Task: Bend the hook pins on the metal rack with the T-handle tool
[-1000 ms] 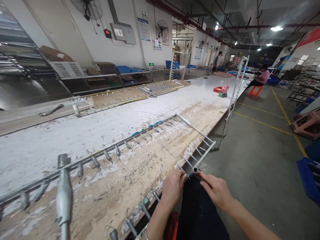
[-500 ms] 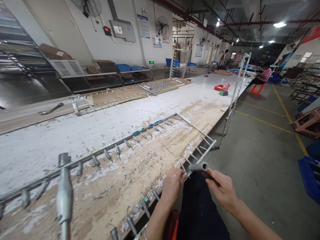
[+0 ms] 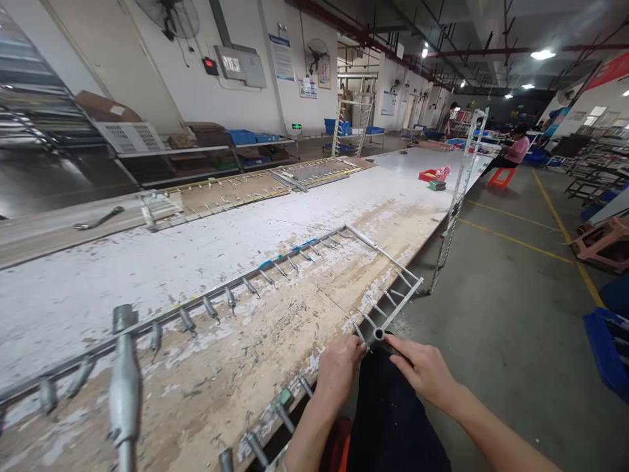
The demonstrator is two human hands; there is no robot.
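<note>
A long grey metal rack frame (image 3: 295, 259) with rows of hook pegs lies on the worn white workbench (image 3: 206, 242); its near rail overhangs the bench's front edge. My left hand (image 3: 338, 370) is closed round a peg on that near rail. My right hand (image 3: 422, 370) grips a short grey metal tube (image 3: 379, 335), its open end facing me and set against the rail beside my left fingers. Both forearms reach in from the bottom of the view.
A second rack (image 3: 457, 196) leans upright against the bench's right edge. A red tray (image 3: 428, 176) sits far down the bench. A person in pink (image 3: 514, 152) sits by an orange stool. Blue crates (image 3: 607, 351) stand on the floor at right.
Half a second ago my right hand held the tube lifted and turned sideways; now it is back down, end-on against the rail. My left hand has stayed on the peg.
</note>
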